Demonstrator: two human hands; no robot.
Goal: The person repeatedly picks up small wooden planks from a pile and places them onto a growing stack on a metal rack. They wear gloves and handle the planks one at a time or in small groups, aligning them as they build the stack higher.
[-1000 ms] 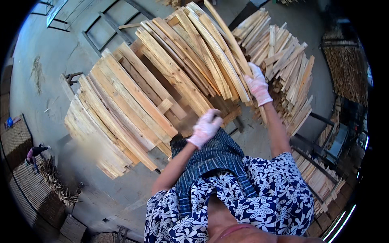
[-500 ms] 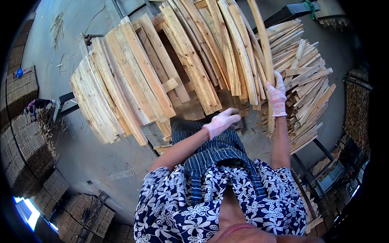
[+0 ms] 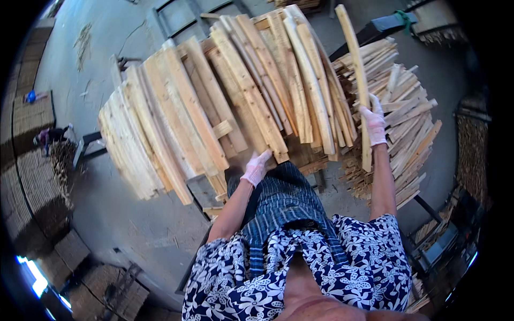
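My right hand (image 3: pixel 374 122), in a pale work glove, is closed around a long narrow wooden strip (image 3: pixel 355 67). The strip stands out over the right end of the row of planks. At the near end of the row, my left hand (image 3: pixel 256 168), also gloved, has its fingers closed on the end of a wooden plank (image 3: pixel 242 115); the fingertips are partly hidden. That plank looks slightly blurred and lies beside a knotty plank (image 3: pixel 251 91). Many pale planks (image 3: pixel 184 101) lie side by side across the row, some overlapping.
A loose pile of wooden strips (image 3: pixel 404 123) sits to the right, close to my right forearm. A dark metal beam (image 3: pixel 375 29) projects behind it. Stacked bundles of wood (image 3: pixel 32 187) stand at the far left, where another person (image 3: pixel 53 136) is partly visible.
My left hand has moved left, from in front of my apron to a plank end. A plank now covers part of the dark gap. My right hand and its strip have shifted slightly right.
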